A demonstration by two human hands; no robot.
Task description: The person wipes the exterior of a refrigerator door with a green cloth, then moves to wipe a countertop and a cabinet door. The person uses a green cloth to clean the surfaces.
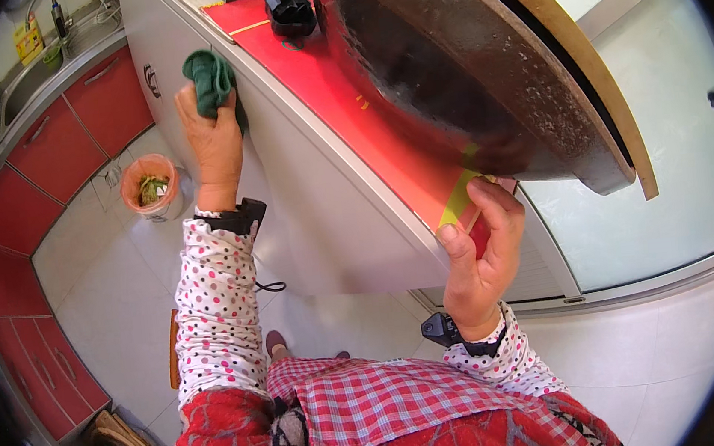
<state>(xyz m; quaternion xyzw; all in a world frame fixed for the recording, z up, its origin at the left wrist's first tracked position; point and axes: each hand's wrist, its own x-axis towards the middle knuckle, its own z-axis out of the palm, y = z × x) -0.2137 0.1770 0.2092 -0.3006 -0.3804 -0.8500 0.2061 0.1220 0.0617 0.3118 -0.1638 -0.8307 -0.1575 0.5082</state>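
Note:
My left hand (216,149) is closed on a folded green cloth (210,85), which presses against the pale side panel of a cabinet (329,206). My right hand (485,252) rests at the near corner of the red cabinet top (319,94). Its thumb and fingers are apart, touching the edge beside a strip of yellow-green tape (458,197). Above that hand, a large dark round vessel (483,62) takes up much of the red top. A curved wooden board (593,65) runs along the vessel's far side.
A black plastic holder (290,11) sits at the top's far end. On the tiled floor to the left stands a lined waste bin (150,188) holding plant scraps. Red kitchen cupboards (63,154) with a sink (28,93) curve along the left. Frosted glass door panels (657,129) are at right.

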